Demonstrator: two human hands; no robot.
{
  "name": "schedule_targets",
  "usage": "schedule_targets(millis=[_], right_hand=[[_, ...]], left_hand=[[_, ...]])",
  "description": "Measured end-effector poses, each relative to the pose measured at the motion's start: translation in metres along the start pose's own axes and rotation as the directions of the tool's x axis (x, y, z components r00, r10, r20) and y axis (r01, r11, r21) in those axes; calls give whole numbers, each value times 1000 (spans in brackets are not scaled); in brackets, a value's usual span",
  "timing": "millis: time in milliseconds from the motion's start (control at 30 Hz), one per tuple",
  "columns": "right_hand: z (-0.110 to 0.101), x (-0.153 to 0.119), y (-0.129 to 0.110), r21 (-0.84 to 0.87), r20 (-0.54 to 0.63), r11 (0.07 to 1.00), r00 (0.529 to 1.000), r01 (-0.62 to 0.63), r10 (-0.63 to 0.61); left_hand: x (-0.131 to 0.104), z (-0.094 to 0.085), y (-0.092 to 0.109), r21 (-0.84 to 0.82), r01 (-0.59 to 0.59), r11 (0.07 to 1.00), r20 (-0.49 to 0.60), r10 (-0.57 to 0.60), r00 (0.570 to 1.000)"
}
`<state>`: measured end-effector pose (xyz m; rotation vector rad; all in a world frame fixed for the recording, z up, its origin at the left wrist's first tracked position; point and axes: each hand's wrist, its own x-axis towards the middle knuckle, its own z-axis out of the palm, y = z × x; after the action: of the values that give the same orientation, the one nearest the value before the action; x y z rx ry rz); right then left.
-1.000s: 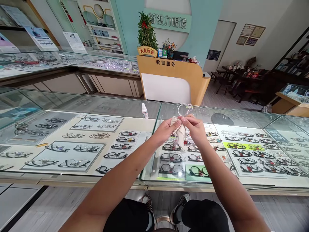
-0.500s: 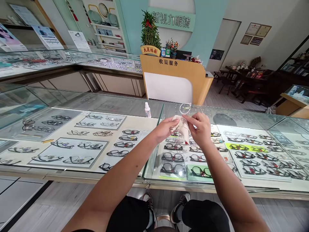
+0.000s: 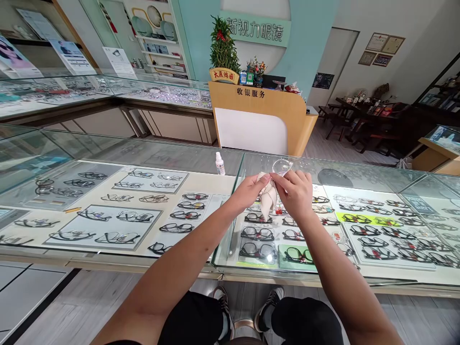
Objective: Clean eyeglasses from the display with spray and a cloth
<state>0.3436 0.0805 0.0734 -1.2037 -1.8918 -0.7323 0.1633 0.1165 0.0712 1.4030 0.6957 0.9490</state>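
My left hand (image 3: 250,189) is closed on a cream cleaning cloth (image 3: 268,199), its loose end hanging down over the glass showcase. Beside it, my right hand (image 3: 296,191) pinches a pair of thin, clear-rimmed glasses (image 3: 282,166). One round rim sticks up beyond the right fingers. The other side of the glasses is hidden by the cloth and my fingers. Both hands meet above the counter, with fingertips close together. A small white spray bottle (image 3: 220,164) stands on the glass to the left of my hands.
Below my hands, the glass showcase (image 3: 230,277) holds rows of eyeglasses (image 3: 257,233). A clear round tray (image 3: 335,177) is on the right. Beyond stands a wooden cashier desk (image 3: 257,103) with a potted plant (image 3: 223,48). My shoes are on the floor below.
The visible rim has shifted right and tilted flatter. The cloth's hanging end has swung left and lower. Both hands stay close together; the bottle has not moved.
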Motion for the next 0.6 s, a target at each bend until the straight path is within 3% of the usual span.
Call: schedule_targets(millis=[233,333,600], right_hand=[[0,-2,5,-34,-66,999,997,35,-38],[-1,-2,10,-58,-118,998,993,-8,2],[-13,4,24,-51,-252,960,934,-275,254]], left_hand=[[0,-4,5,-196,123,973,28,-120,992],[1,-7,7,-313,141,939,6,-146,989],[14,-24,9,-547,-18,837,-150,-77,986]])
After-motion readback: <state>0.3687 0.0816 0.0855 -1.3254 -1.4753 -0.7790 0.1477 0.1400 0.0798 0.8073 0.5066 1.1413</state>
